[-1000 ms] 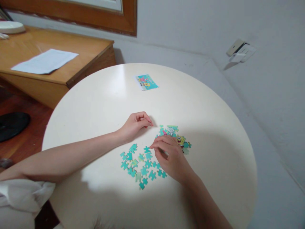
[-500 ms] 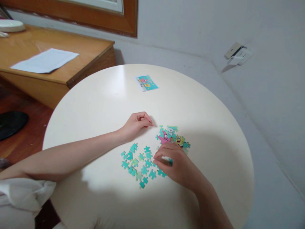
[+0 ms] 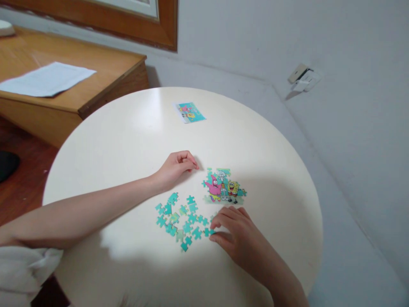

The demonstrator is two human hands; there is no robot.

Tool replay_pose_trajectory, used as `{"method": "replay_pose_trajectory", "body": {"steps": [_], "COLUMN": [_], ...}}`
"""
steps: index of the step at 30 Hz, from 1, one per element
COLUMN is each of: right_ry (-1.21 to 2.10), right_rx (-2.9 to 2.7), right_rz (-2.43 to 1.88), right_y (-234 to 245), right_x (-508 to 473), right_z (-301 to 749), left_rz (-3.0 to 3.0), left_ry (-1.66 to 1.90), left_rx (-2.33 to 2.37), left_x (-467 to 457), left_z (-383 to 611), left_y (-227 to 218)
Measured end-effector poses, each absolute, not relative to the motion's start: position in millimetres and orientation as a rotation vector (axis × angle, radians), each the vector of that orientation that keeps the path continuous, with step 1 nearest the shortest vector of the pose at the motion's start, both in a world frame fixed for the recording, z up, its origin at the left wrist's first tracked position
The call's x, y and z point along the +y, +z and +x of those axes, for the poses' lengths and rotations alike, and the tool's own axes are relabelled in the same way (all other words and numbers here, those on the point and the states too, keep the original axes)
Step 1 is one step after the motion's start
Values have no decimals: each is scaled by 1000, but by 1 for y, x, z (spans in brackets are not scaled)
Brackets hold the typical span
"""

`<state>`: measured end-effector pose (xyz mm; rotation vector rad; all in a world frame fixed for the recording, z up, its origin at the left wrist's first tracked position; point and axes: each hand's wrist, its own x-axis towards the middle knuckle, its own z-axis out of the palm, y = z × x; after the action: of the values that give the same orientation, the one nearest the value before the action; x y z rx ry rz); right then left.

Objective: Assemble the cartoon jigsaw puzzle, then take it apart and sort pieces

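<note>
My left hand [image 3: 179, 165] rests on the round white table, its fingers curled and fingertips pinched together. Whether anything small is between them I cannot make out. To its right lies a partly assembled jigsaw puzzle [image 3: 223, 187] with pink, grey-blue and yellow cartoon figures; its upper edge is ragged. Below and left of it, loose teal and green puzzle pieces [image 3: 192, 218] are scattered. At the right end of this group, my right hand [image 3: 234, 230] has thumb and fingertips closed around the edge of a teal puzzle piece [image 3: 212, 232]; the fingers partly cover it.
A small picture card [image 3: 191, 112] with the same cartoon figures lies toward the far side of the white table [image 3: 128, 149]. Behind on the left stands a wooden desk [image 3: 108, 64] with paper sheets [image 3: 47, 79]. A wall socket with a plug [image 3: 302, 79] is at right.
My right hand has moved down off the assembled puzzle to the loose pieces, uncovering the figures' lower parts. My left hand stays in place on the table. The whole view has shifted slightly.
</note>
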<state>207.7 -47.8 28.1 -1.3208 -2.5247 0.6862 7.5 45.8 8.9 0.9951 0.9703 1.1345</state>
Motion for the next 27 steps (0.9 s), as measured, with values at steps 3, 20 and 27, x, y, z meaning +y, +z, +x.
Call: {"method": "replay_pose_trajectory", "body": {"steps": [3, 20, 27], "right_ry": [711, 793, 824], "right_rx": [-2522, -2451, -2422], "right_rz": [-1343, -1417, -1235], "right_y": [29, 28, 35], "right_x": [-50, -61, -57], "right_z": [206, 203, 205], "left_rz": [998, 1011, 993], "left_ry": [1137, 1136, 1133], "left_rx": [973, 984, 976], "left_x": [46, 45, 46], "left_z": [7, 7, 7], "left_y": [7, 9, 8]}}
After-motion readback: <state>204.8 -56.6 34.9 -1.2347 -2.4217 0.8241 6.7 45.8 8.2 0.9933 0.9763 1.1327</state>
